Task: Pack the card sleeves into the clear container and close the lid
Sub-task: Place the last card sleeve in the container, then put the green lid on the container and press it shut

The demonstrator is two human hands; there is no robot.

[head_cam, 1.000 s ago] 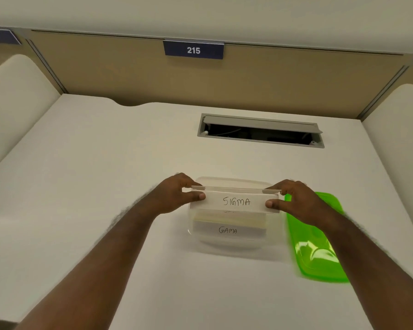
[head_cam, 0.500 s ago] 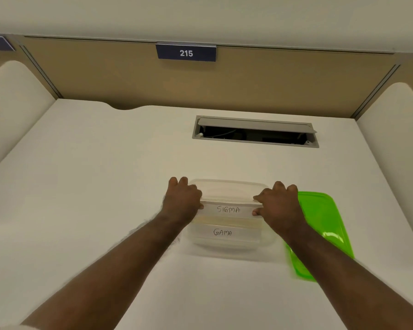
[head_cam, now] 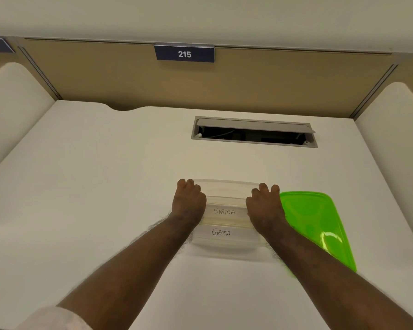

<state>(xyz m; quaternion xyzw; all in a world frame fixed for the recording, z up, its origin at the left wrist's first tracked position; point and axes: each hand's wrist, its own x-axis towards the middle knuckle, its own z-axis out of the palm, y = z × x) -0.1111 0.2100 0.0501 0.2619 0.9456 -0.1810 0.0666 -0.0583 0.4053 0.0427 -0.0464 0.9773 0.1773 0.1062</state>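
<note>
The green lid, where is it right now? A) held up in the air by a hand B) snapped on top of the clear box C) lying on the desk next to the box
C: the green lid lies flat on the desk just right of the clear container, which is open on top with the SIGMA sleeve showing inside.

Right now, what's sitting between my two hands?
In the head view, the SIGMA sleeve lies between the left hand and right hand, inside the clear container, with the GAMA sleeve just nearer you.
</note>
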